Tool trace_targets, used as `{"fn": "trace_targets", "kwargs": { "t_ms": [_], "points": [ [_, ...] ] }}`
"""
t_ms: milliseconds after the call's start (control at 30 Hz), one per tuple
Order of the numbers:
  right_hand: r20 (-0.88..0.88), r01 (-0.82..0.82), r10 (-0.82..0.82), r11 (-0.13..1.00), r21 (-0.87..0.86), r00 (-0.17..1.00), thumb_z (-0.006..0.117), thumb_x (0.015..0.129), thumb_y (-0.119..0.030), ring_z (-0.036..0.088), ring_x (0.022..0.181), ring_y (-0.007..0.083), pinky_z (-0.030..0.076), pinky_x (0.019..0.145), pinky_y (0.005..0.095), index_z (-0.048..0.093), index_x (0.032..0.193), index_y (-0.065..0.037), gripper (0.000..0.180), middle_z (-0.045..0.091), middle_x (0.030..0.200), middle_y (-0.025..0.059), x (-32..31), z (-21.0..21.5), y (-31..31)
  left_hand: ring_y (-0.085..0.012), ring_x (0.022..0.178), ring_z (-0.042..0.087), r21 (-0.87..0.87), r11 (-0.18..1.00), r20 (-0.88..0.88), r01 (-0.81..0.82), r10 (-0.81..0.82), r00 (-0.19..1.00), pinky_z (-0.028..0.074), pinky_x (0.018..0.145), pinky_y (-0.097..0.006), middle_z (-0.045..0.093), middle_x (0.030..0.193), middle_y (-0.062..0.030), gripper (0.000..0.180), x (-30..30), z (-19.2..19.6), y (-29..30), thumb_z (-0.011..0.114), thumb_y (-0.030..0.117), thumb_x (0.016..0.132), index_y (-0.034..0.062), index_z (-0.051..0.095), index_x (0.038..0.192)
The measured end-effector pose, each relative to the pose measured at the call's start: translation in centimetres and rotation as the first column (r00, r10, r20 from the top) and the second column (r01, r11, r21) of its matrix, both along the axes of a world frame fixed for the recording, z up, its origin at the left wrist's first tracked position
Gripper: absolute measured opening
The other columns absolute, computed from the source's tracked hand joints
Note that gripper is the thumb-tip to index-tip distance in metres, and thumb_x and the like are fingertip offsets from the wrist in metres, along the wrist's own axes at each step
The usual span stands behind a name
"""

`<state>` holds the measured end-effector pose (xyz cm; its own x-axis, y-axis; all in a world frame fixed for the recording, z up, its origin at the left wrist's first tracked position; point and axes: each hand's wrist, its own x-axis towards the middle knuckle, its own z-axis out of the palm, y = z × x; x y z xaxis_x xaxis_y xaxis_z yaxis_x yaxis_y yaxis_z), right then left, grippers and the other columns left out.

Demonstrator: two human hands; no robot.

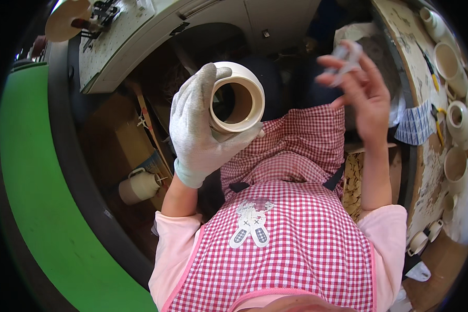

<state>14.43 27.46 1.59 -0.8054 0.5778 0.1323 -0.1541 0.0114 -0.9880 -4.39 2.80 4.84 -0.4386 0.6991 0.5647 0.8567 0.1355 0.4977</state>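
The gloved left hand [195, 127] grips a cream unglazed mug [237, 103], its open mouth facing the camera. The bare right hand [366, 93] is raised to the right, well apart, its fingers [343, 62] pinching a small blurred tool [347, 56].

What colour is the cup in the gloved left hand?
Cream, unglazed-looking; the cup sits in the grey-gloved left hand, seen in the head view.
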Motion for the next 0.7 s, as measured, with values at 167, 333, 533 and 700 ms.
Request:
{"fn": "trace_targets", "kwargs": {
  "t_ms": [167, 333, 533, 700],
  "points": [
    [0.041, -0.253, 0.274, 0.808, 0.533, 0.961, 0.067, 0.080, 0.013, 0.073, 0.107, 0.0310, 0.061, 0.085, 0.0343, 0.073, 0.116, -0.002, 0.039, 0.071, 0.122, 0.0175, -4.3, 5.5, -8.3, -0.0359, 0.119, 0.066, -0.031, 0.997, -0.062, 0.072, -0.074, 0.995, 0.051, 0.104, -0.047, 0.069, 0.127, -0.0155, 0.098, 1.5, 0.3, 0.4, 0.098, 0.031, 0.063, -0.0041, 0.054, 0.143],
    [0.219, -0.243, 0.111, 0.555, 0.796, 0.969, 0.071, 0.080, -0.005, 0.075, 0.087, 0.0310, 0.062, 0.078, 0.0368, 0.074, 0.108, -0.005, 0.027, 0.074, 0.106, 0.0144, -4.9, 4.7, -9.9, -0.0365, 0.127, 0.063, -0.060, 0.992, -0.102, 0.113, -0.119, 0.988, 0.047, 0.109, -0.048, 0.067, 0.135, -0.0167, 0.099, 1.6, -0.3, 0.2, 0.098, 0.033, 0.062, -0.0031, 0.055, 0.143],
    [0.321, -0.398, 0.252, 0.373, 0.838, 0.913, 0.072, 0.078, -0.006, 0.075, 0.080, 0.0292, 0.061, 0.073, 0.0387, 0.075, 0.096, -0.005, 0.018, 0.074, 0.090, 0.0148, -6.1, 4.5, -7.6, -0.0370, 0.126, 0.063, -0.132, 0.984, -0.058, 0.124, -0.133, 0.989, 0.045, 0.110, -0.049, 0.067, 0.134, -0.0165, 0.097, 1.3, -0.1, 0.0, 0.097, 0.034, 0.063, -0.0026, 0.057, 0.142],
    [0.441, -0.684, 0.539, 0.423, 0.595, 0.717, 0.068, 0.081, -0.010, 0.071, 0.078, 0.0378, 0.058, 0.071, 0.0464, 0.072, 0.087, -0.001, 0.012, 0.071, 0.080, 0.0191, -5.6, 4.7, -5.1, -0.0369, 0.123, 0.063, -0.144, 0.977, -0.067, 0.156, -0.167, 0.984, 0.045, 0.107, -0.049, 0.067, 0.132, -0.0156, 0.094, 1.9, 0.5, 1.1, 0.094, 0.035, 0.068, -0.0039, 0.054, 0.144]
  ]
}}
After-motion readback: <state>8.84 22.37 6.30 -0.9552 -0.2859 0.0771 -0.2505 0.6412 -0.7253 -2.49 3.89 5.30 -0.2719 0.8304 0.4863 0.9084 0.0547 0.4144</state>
